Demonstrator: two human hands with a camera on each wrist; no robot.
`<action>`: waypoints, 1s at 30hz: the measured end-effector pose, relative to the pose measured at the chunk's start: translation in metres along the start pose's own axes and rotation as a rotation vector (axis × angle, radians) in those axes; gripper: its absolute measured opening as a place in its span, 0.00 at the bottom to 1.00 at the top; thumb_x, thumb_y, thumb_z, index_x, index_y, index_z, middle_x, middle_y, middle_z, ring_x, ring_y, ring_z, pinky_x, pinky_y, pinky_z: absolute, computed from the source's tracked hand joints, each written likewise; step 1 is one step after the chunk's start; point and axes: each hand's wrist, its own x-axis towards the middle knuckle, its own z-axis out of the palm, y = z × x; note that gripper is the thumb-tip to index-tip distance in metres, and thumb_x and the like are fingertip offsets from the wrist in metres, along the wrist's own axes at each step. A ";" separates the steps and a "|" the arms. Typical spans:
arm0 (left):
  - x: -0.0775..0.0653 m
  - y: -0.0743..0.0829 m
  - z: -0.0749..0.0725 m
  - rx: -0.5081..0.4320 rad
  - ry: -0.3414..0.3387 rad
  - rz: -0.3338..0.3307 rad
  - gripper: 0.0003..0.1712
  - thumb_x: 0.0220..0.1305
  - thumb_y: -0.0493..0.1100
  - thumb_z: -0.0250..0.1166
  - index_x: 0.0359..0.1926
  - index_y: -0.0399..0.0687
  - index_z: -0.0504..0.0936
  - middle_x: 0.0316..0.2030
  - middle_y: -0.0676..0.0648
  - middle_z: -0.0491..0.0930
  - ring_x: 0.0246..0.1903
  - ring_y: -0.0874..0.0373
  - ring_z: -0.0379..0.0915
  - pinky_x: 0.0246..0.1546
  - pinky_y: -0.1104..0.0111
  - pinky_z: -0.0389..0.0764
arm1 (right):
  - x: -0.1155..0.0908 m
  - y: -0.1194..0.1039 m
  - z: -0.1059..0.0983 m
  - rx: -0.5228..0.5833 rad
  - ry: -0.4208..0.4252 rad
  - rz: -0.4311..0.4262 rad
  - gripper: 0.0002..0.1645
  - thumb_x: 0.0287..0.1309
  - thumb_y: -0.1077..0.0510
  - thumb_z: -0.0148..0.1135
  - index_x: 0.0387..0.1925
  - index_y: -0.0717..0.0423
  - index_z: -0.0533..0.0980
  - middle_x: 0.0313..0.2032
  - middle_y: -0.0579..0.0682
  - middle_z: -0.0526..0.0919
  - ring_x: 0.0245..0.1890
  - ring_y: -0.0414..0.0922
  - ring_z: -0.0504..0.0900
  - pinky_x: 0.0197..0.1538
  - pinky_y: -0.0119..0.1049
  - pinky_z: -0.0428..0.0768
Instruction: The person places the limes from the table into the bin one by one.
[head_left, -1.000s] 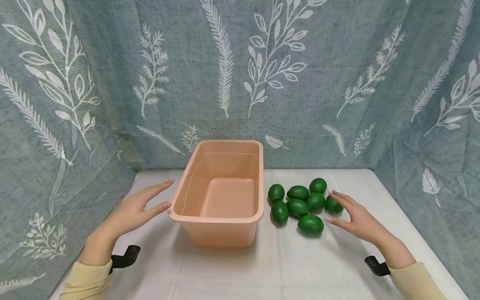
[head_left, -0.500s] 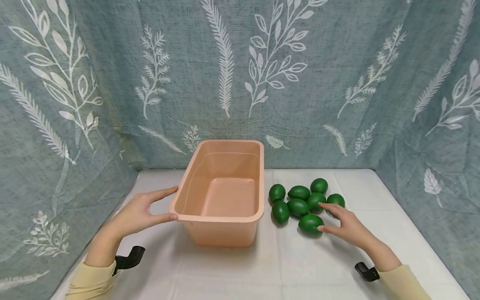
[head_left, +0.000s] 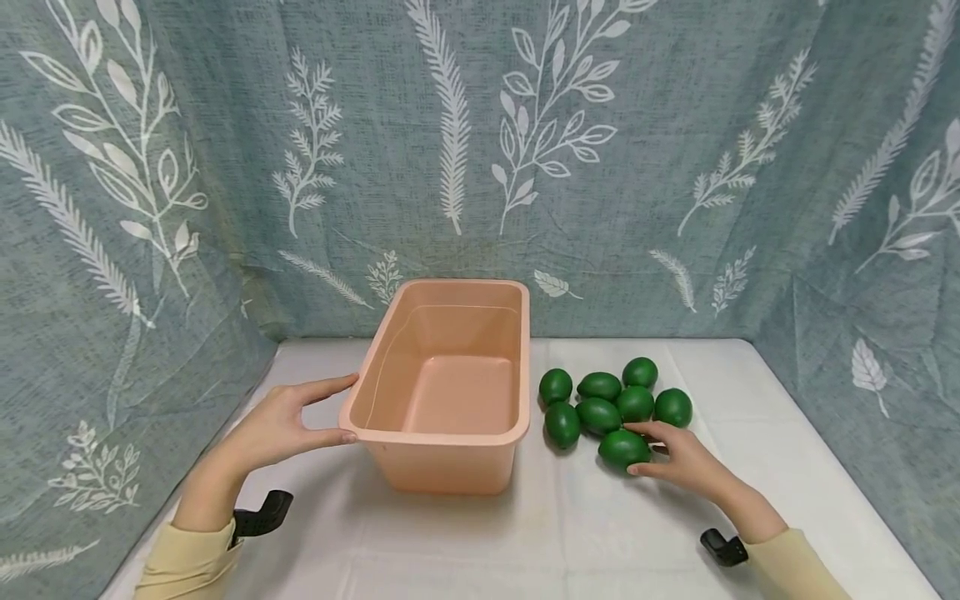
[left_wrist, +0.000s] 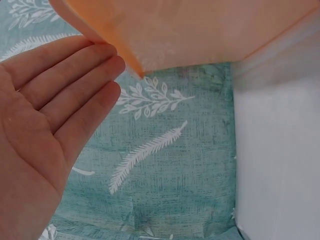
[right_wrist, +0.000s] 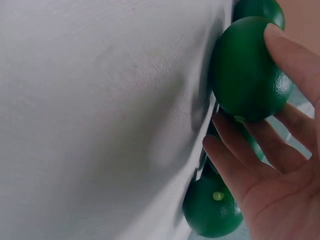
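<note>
Fingertips and thumb of my left hand (head_left: 277, 427) touch the left rim of a peach plastic tub (head_left: 435, 467). In the left wrist view the fingers of that hand (left_wrist: 60, 95) are nearly straight, side by side, at the tub's edge (left_wrist: 200, 35). My right hand (head_left: 686, 458) holds the nearest green lime (head_left: 624, 450), thumb on the near side and fingers behind it. The right wrist view shows the thumb pressed on this lime (right_wrist: 247, 70), which is close over the white cloth. Several other limes (head_left: 598, 415) lie grouped right of the tub.
A white cloth (head_left: 570, 542) covers the table. Blue-green leaf-print curtains (head_left: 637, 167) close off the back and both sides. Another lime (right_wrist: 212, 205) lies below my right fingers in the right wrist view.
My right hand has moved left and toward the near lime, its thumb and fingers closing around it. My left hand has moved right to the tub's rim. The tub stays put.
</note>
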 end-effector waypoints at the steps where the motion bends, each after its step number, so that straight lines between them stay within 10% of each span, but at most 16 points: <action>1: 0.000 0.000 0.000 0.000 0.000 0.002 0.41 0.50 0.58 0.72 0.64 0.53 0.72 0.60 0.48 0.75 0.59 0.42 0.70 0.53 0.45 0.73 | 0.000 0.000 0.000 0.006 -0.007 0.003 0.38 0.49 0.47 0.71 0.58 0.63 0.72 0.54 0.58 0.78 0.49 0.55 0.80 0.50 0.46 0.81; 30: 0.000 0.002 0.001 -0.027 -0.007 -0.038 0.41 0.50 0.59 0.72 0.65 0.55 0.72 0.60 0.48 0.74 0.60 0.40 0.69 0.54 0.43 0.72 | 0.020 -0.031 -0.033 0.013 0.025 0.036 0.39 0.46 0.42 0.72 0.58 0.55 0.74 0.48 0.49 0.80 0.44 0.45 0.80 0.46 0.40 0.83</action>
